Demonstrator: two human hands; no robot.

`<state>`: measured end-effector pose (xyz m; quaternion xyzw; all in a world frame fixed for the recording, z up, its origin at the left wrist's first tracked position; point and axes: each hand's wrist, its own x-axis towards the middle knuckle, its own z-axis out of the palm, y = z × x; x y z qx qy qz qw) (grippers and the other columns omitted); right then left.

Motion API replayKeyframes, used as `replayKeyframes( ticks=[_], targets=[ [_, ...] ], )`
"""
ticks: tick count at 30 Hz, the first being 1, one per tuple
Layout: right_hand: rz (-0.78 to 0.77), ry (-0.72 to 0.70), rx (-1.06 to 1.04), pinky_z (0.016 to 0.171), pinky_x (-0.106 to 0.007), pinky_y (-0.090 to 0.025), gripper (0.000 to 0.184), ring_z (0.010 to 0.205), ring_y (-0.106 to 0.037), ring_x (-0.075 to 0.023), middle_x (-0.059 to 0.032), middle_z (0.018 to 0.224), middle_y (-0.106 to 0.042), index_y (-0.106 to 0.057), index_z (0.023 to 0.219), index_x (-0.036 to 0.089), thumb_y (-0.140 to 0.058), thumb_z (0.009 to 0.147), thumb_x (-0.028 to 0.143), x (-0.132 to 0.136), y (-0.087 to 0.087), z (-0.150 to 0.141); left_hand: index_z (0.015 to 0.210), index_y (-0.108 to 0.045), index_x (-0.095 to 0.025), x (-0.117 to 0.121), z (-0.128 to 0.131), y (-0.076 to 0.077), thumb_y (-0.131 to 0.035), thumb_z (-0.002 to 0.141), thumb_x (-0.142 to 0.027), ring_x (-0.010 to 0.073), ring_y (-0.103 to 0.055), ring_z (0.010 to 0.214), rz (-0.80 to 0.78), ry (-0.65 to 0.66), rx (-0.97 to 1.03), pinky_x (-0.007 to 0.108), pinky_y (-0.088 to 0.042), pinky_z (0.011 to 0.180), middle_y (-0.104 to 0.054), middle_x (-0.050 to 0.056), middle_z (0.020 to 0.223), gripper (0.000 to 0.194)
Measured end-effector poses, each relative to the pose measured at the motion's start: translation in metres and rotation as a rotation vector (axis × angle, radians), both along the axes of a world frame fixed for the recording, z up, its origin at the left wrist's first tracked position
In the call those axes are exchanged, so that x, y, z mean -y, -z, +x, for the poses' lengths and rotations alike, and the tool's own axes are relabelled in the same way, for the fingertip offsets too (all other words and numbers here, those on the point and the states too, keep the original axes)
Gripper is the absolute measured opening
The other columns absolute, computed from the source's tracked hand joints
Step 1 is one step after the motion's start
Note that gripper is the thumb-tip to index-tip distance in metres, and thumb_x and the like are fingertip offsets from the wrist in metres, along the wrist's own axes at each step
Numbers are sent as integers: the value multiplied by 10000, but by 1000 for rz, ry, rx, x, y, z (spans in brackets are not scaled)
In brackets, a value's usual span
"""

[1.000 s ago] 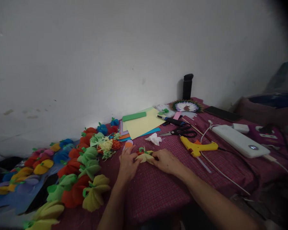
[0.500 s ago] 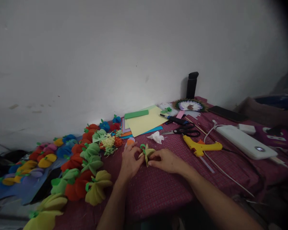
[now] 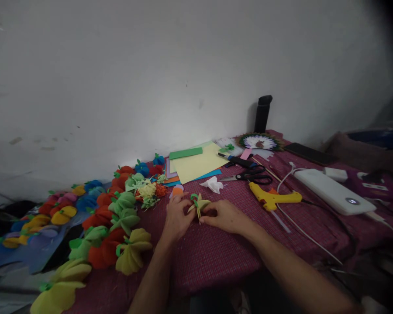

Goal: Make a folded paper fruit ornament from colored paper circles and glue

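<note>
Between my two hands is a small pale-yellow paper pumpkin (image 3: 201, 205) with a curled green strip at its top. Its yellow leaves stand out to both sides. My left hand (image 3: 178, 216) pinches its left side, and my right hand (image 3: 225, 216) pinches it from the right, fingers bent. An orange and lilac paper piece (image 3: 177, 190) lies just beyond my left fingers. Past my right hand sits a crumpled white tissue (image 3: 212, 185). Finished-looking paper pumpkins, such as a yellow one (image 3: 134, 252), are grouped to my left.
Scissors (image 3: 252, 175), a box cutter (image 3: 237, 160) and coloured paper sheets (image 3: 199, 163) lie toward the wall. A yellow glue gun (image 3: 275, 198) rests at right, near a white power bank (image 3: 334, 192) and cables. Shredded paper (image 3: 149, 190) is heaped at left. A black bottle (image 3: 262, 114) stands behind.
The yellow paper pumpkin has turned from lying flat, with red showing beside it, to standing with its leaves spread and green curl up. My fingers have shifted round it.
</note>
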<state>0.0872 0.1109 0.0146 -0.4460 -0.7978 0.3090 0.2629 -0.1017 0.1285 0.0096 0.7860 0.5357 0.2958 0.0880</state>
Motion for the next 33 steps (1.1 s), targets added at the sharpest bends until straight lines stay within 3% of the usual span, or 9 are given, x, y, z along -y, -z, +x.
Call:
replayKeyframes(
  ticks=[7, 12, 18, 25, 33],
  targets=[
    [40, 19, 16, 516, -216, -321, 250, 605, -594, -138, -13, 747, -710, -713, 864, 214, -497, 820, 331, -1, -1, 0, 702, -680, -215, 0, -4, -4, -565, 763, -245, 231, -490, 1106, -23, 16, 14, 408, -370, 925, -601, 57, 1121, 134],
    [132, 148, 105, 531, -224, -315, 292, 615, -604, -144, -35, 784, -714, -699, 918, 226, -446, 861, 359, -3, 3, -2, 725, -691, -226, -1, -3, -5, -547, 786, -262, 219, -504, 1089, -43, 49, 30, 390, -383, 915, -608, 50, 1105, 160],
    [202, 201, 196, 526, -215, -301, 289, 613, -601, -136, -22, 722, -697, -681, 837, 226, -436, 878, 373, -2, 4, -4, 764, -692, -236, 0, 1, -3, -557, 788, -287, 212, -488, 1109, -51, 95, 46, 395, -369, 945, -584, 41, 1154, 146],
    [294, 242, 283, 507, -229, -272, 308, 563, -576, -126, -14, 668, -680, -666, 776, 219, -416, 888, 361, 2, 4, -9, 735, -696, -250, 4, 4, -5, -539, 803, -312, 226, -454, 1138, -40, 100, 48, 434, -331, 958, -566, 37, 1179, 183],
    [343, 256, 416, 534, -237, -296, 322, 646, -634, -161, -39, 727, -701, -644, 792, 210, -378, 905, 354, 11, -2, -9, 779, -698, -255, 17, 3, -1, -557, 791, -355, 258, -394, 1168, 5, 38, 25, 479, -285, 947, -541, 48, 1214, 172]
  ],
)
